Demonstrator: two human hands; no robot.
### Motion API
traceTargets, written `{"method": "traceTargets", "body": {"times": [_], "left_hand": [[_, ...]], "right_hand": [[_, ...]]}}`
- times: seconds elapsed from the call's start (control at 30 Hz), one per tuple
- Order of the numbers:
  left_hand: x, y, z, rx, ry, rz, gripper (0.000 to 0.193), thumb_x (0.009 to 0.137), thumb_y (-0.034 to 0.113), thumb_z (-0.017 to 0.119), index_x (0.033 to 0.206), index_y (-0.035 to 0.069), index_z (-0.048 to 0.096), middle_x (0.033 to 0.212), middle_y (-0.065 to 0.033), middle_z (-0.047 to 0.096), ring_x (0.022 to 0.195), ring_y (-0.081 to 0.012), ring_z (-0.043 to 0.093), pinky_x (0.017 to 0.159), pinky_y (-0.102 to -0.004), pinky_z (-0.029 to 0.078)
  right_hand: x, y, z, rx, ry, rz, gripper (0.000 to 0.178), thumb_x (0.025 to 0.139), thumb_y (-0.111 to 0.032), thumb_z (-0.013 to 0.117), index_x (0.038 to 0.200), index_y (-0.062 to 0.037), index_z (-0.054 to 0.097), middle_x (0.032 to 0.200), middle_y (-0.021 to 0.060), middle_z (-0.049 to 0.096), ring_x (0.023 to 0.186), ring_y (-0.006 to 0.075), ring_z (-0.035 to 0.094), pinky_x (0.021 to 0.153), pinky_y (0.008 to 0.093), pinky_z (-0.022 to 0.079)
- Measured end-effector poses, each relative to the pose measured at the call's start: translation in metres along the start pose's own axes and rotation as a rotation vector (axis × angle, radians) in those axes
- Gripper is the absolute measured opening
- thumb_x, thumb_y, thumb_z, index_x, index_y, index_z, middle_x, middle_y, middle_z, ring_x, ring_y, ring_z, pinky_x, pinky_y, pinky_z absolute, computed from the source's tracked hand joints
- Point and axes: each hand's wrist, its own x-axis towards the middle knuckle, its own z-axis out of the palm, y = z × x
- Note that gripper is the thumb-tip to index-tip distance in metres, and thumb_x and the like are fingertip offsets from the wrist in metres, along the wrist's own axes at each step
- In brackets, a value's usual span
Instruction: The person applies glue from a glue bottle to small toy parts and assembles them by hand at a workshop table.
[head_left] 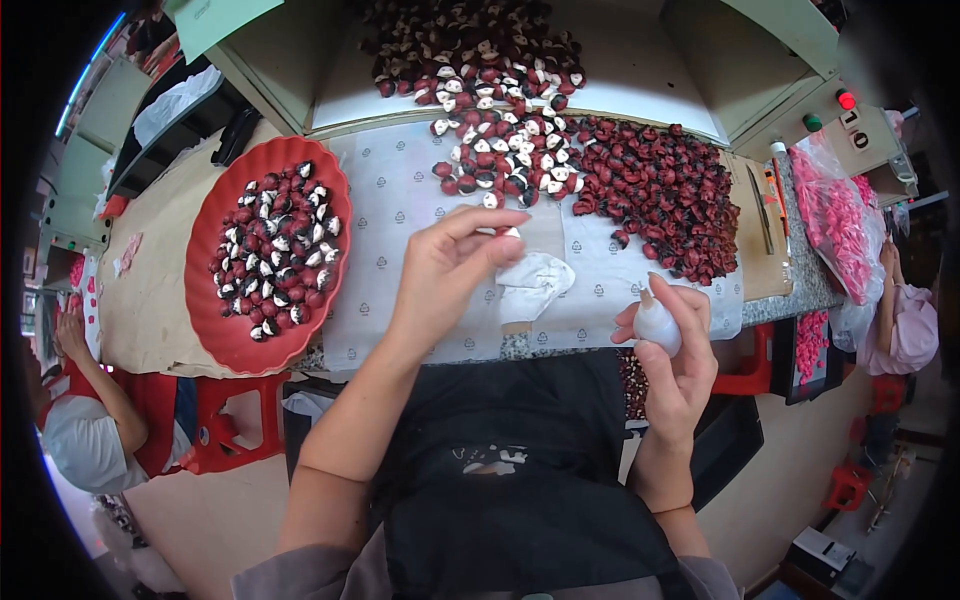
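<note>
My left hand (448, 268) is closed in a pinch on a small white-and-dark-red piece (510, 232), mostly covered by the fingertips. In my right hand (688, 360) is a small white squeeze bottle (657, 327) with a brownish narrow tip pointing up, gripped between thumb and fingers. Between the hands lies a crumpled white pad (537, 286) on the printed white sheet (400, 300). Beyond it, a pile of red, black and white pieces (500, 150) reaches back into the box. To its right is a heap of dark red, cupped pieces (655, 195).
A red scalloped tray (203, 300) at left holds many red, black and white pieces. Tweezers (762, 210) and an orange-handled tool (778, 205) lie at right, near a plastic bag of pink pieces (838, 230). Other people sit on both sides.
</note>
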Motion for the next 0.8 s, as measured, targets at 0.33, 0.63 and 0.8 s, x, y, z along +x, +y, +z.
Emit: {"method": "traceTargets", "body": {"times": [0.33,0.63,0.8], "left_hand": [[-0.023,0.002,0.047,-0.924,-0.219,-0.411,0.026,0.08,0.008,0.052,0.104,-0.002,0.051,0.098,-0.0129,0.056,0.086,-0.0177,0.057,0.075,-0.024,0.047],[-0.032,-0.004,0.041,-1.158,-0.37,-0.411,0.03,0.083,0.01,0.048,0.11,-0.001,0.047,0.103,-0.0159,0.054,0.093,-0.0194,0.055,0.08,-0.0251,0.045],[-0.035,0.002,0.041,-1.181,-0.35,-0.442,0.029,0.083,0.009,0.046,0.111,0.0,0.047,0.104,-0.0164,0.053,0.093,-0.0206,0.055,0.08,-0.0259,0.046]], "right_hand": [[-0.003,-0.004,-0.009,0.433,0.435,-0.202,0.037,0.064,-0.01,0.068,0.087,-0.0039,0.04,0.086,0.0104,0.045,0.066,0.0156,0.049,0.059,0.0247,0.044],[-0.013,-0.008,-0.003,-0.085,0.297,-0.555,0.041,0.068,-0.028,0.067,0.089,-0.0057,0.04,0.08,0.006,0.041,0.059,0.0128,0.041,0.05,0.0218,0.037],[-0.017,-0.009,0.0,-0.264,0.174,-0.645,0.042,0.065,-0.024,0.071,0.088,-0.0072,0.04,0.081,0.0062,0.043,0.056,0.0124,0.041,0.047,0.022,0.038]]}}
